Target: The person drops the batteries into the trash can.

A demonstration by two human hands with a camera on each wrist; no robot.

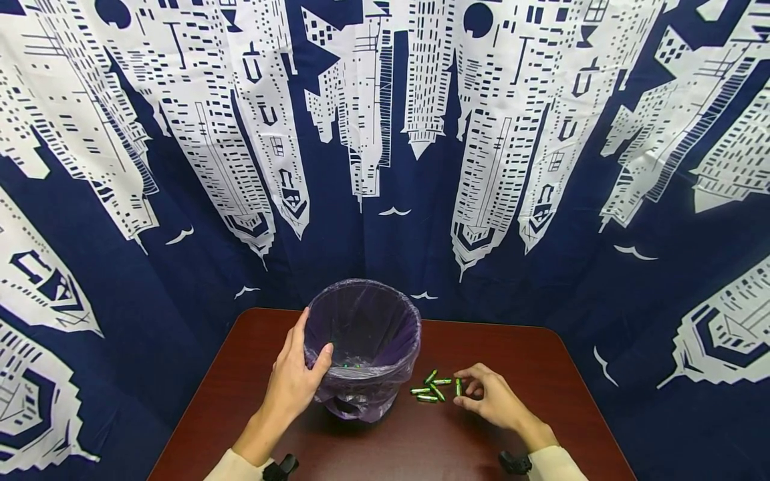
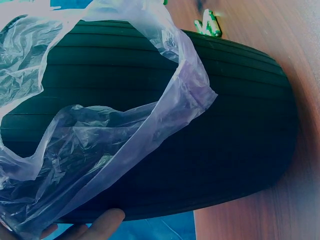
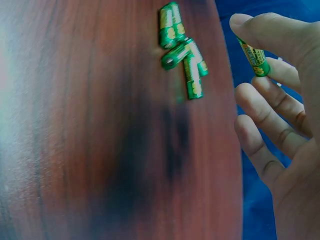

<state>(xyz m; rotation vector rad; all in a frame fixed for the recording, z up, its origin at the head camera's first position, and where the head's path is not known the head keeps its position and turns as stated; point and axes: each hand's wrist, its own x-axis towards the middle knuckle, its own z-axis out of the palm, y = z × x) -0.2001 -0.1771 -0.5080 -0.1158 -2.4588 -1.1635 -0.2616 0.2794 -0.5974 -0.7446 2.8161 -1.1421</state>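
A dark ribbed trash bin (image 2: 240, 130) stands on the table, lined with a thin purple plastic bag (image 1: 367, 382) folded over its rim. My left hand (image 1: 291, 381) grips the bin's near-left rim, thumb inside and fingers along the outside. Small green bits (image 1: 356, 365) show inside the bin; what they are is too small to tell. To the right, my right hand (image 1: 496, 399) pinches a green battery (image 3: 256, 61) between thumb and fingers, just above the table. Several more green batteries (image 1: 424, 391) lie in a loose group between the bin and this hand.
The reddish-brown wooden table (image 1: 499, 351) ends at a back edge behind the bin. A navy curtain (image 1: 385, 247) with white city buildings hangs around it. Dark bands with small devices (image 1: 516, 462) sit on both wrists.
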